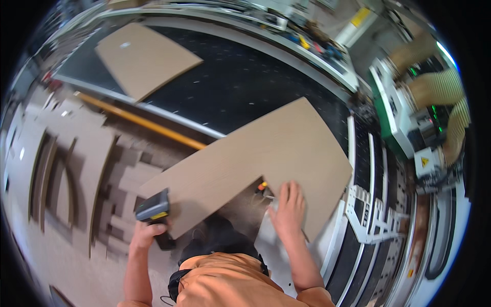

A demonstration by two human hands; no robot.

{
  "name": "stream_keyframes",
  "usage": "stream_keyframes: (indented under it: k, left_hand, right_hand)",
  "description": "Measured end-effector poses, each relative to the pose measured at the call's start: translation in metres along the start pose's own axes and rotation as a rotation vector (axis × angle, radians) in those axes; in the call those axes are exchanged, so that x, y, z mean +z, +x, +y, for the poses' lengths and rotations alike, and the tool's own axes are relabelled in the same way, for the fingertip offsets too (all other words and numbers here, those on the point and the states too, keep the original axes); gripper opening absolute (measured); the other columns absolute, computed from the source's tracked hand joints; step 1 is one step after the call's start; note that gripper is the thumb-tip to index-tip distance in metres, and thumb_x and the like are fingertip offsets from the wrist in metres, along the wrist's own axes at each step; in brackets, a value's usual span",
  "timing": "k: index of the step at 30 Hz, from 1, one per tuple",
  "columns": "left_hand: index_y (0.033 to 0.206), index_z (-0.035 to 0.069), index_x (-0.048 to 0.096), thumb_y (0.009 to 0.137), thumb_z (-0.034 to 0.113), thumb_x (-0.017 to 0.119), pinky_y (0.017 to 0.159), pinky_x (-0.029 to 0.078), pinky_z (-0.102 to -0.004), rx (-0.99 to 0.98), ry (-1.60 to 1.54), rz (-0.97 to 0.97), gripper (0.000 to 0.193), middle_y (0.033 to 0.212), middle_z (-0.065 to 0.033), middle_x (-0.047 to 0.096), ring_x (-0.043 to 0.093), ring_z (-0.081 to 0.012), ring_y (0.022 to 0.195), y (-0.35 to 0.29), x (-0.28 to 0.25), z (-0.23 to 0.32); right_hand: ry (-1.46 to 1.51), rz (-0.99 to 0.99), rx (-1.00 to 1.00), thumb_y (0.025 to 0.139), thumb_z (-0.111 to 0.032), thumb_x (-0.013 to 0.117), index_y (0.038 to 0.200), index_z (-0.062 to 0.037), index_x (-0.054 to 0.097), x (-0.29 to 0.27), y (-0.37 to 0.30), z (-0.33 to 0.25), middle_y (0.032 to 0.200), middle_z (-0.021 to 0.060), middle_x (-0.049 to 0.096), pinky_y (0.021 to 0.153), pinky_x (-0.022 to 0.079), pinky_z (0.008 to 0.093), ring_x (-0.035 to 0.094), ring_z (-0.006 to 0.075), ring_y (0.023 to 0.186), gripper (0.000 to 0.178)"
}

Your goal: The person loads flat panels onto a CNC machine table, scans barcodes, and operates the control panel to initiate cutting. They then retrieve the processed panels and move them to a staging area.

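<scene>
My left hand [145, 233] is wrapped round the grip of a dark handheld scanner [153, 204] with a yellow label. The scanner is held over the left end of a large light-brown board [271, 143], which has a notch in its near edge. My right hand [289, 211] lies open on that board, just right of the notch, fingers stretched forward. The board reaches over the near edge of a black table [235, 71]. A screwdriver-like tool with an orange and yellow handle [262, 185] shows through the notch.
Another cut board [148, 59] rests at the far left of the table. An orange bar [138, 120] runs along the table's near side. Long board strips [97, 189] stand at left. A machine with ribbed hoses [434, 89] and white rails [371, 225] are at right.
</scene>
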State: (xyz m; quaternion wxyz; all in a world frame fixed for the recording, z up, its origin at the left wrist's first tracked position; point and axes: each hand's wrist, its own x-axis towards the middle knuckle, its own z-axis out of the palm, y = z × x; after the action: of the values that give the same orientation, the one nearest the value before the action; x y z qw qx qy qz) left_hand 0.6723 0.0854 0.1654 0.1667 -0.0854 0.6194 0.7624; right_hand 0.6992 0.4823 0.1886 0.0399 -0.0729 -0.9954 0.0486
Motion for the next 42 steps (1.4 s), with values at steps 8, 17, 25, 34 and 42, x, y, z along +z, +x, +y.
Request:
stream_keyframes:
  k: [8,17,25,34,42]
  left_hand:
    - [0.120,0.003,0.063,0.078,0.016,0.075,0.083,0.053,-0.0311,0.263,-0.042,-0.168,0.045,0.101,-0.0032,0.066,0.061,-0.0116,0.091,-0.136,0.048,0.088]
    - [0.095,0.001,0.066,0.080,0.028,0.074,0.069,0.048,-0.0284,0.642,0.036,-0.234,0.032,0.078,-0.0032,0.063,0.059,-0.0136,0.073,-0.193,0.138,0.201]
    - [0.088,-0.006,0.065,0.080,0.023,0.071,0.059,0.050,-0.0295,0.781,-0.303,0.080,0.030,0.076,-0.0057,0.062,0.058,-0.0120,0.065,-0.331,0.095,0.193]
    - [0.100,-0.005,0.065,0.081,0.033,0.075,0.061,0.056,-0.0315,0.754,-0.408,0.548,0.043,0.079,-0.0087,0.064,0.065,-0.0145,0.067,-0.546,-0.018,0.074]
    - [0.104,-0.001,0.071,0.085,0.045,0.072,0.075,0.052,-0.0322,0.289,-0.468,1.228,0.050,0.092,-0.0100,0.071,0.065,-0.0167,0.084,-0.700,-0.016,-0.094]
  right_hand:
    - [-0.223,-0.082,-0.137,0.078,-0.006,0.068,0.139,0.0035,0.049,-0.059,-0.003,-0.002,0.140,0.0264,0.053,0.100,0.049,0.0447,0.057,0.0375,0.121,0.064]
    - [-0.359,0.058,-0.520,0.085,-0.016,0.063,0.097,-0.0067,0.065,-0.208,0.000,0.017,0.080,0.0233,0.069,0.073,0.053,0.0569,0.068,0.0467,0.080,0.015]
    - [-0.547,-0.017,-0.774,0.088,-0.022,0.059,0.098,-0.0064,0.061,-0.297,-0.078,-0.045,0.088,0.0283,0.067,0.072,0.049,0.0583,0.065,0.0489,0.083,0.018]
    - [-0.612,-0.331,-1.474,0.087,-0.023,0.068,0.087,-0.0049,0.059,-0.229,-0.211,-0.217,0.071,0.0231,0.064,0.062,0.050,0.0557,0.064,0.0464,0.070,0.020]
    - [-0.739,-0.686,-1.885,0.087,-0.020,0.067,0.090,-0.0038,0.061,0.049,-0.390,-0.352,0.082,0.0252,0.069,0.070,0.056,0.0511,0.069,0.0388,0.075,0.017]
